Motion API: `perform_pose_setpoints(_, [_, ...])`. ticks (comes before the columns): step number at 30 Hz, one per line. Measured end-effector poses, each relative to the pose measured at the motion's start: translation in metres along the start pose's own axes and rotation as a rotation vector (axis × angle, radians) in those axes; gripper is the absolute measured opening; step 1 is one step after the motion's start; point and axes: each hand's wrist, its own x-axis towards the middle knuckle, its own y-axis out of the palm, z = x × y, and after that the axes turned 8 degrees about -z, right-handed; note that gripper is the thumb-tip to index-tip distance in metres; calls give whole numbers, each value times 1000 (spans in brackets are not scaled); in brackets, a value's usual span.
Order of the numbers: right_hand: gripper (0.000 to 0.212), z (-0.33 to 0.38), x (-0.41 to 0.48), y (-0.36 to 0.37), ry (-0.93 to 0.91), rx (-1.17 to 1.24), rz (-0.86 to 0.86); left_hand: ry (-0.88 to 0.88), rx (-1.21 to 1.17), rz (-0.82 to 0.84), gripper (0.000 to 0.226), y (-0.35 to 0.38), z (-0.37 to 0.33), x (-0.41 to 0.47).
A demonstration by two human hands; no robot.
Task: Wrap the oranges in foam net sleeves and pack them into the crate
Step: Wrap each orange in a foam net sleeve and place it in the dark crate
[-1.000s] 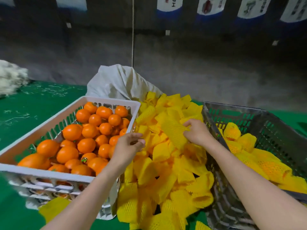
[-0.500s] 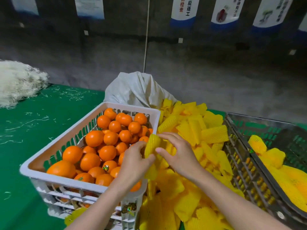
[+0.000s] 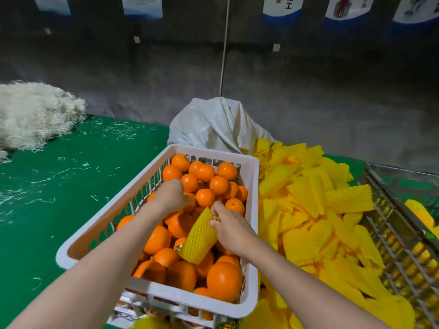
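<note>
The white crate (image 3: 253,210) is smooth moulded plastic with a dull sheen. The oranges (image 3: 204,173) in it have glossy peel. Over them, a foam net sleeve (image 3: 198,238) is soft yellow foam mesh, ribbed and matt, like the heap of sleeves (image 3: 306,198) right of the crate. Further right, the grey crate (image 3: 389,224) is slick lattice plastic. Behind the white crate sits a woven, faintly shiny sack (image 3: 213,124). To its left, matt green cloth covers the desk (image 3: 71,186), which bears stringy pale fibre (image 3: 33,112).

Green table (image 3: 71,210), white crate (image 3: 209,151), grey crate (image 3: 392,233), yellow sleeve pile (image 3: 308,233), white sack (image 3: 213,124), pale fibre heap (image 3: 35,112)
</note>
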Motion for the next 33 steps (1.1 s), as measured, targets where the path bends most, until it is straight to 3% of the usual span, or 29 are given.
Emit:
perform_pose_setpoints(4, [16, -1, -3, 4, -42, -76, 6, -43, 136, 93, 35, 40, 1, 22])
perform_pose_setpoints(9, [11, 0, -5, 1, -42, -74, -30, -100, 153, 28, 30, 49, 2, 27])
perform_pose_setpoints(12, [15, 1, -5, -1, -45, -11, -43, -201, -268, 13, 30, 30, 3, 28])
perform_pose_setpoints(15, [16, 2, -6, -4, -26, 49, -104, -249, -694, 102, 37, -1, -2, 13])
perform_pose_setpoints(19, [17, 5, -14, -10, 30, 199, -247, -363, -1526, 280, 33, -29, -28, -24])
perform_pose_setpoints(22, [25, 9, -26, -19, 91, 431, -304, -385, -1641, 313, 42, -33, -46, -52])
perform_pose_setpoints(26, [5, 16, -46, -43, 125, 913, -292, -475, -1819, 421, 54, -30, -71, -83])
perform_pose_setpoints(27, [8, 17, -52, -50, 127, 985, -261, -492, -1870, 440, 53, -29, -79, -87])
perform_pose_setpoints(30, [13, 17, -71, -67, 134, 1037, -194, -493, -1777, 402, 46, -19, -115, -99])
perform_pose_setpoints(33, [22, 5, -82, -85, 153, 888, -288, -499, -1764, 375, 47, -6, -138, -113])
